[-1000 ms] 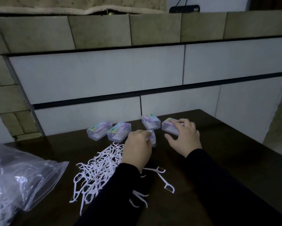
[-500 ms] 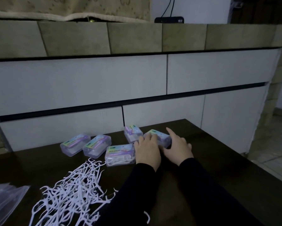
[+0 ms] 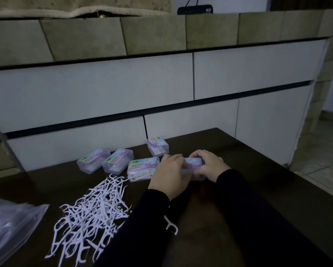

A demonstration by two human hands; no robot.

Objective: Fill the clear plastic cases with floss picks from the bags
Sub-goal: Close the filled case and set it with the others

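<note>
Hands met over one clear case (image 3: pixel 193 166) on the tabletop (image 3: pixel 258 180): the left hand (image 3: pixel 168 173) gripped its left end and the right hand (image 3: pixel 208 164) curled round its right end. Its long axis ran left to right, label up. Loose floss picks (image 3: pixel 92 211) lay heaped to the near left, closer to the left hand, beside the bag (image 3: pixel 9 228).

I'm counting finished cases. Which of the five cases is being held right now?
The rightmost case, gripped between the left hand and right hand. The other four sit untouched on the table.
</note>
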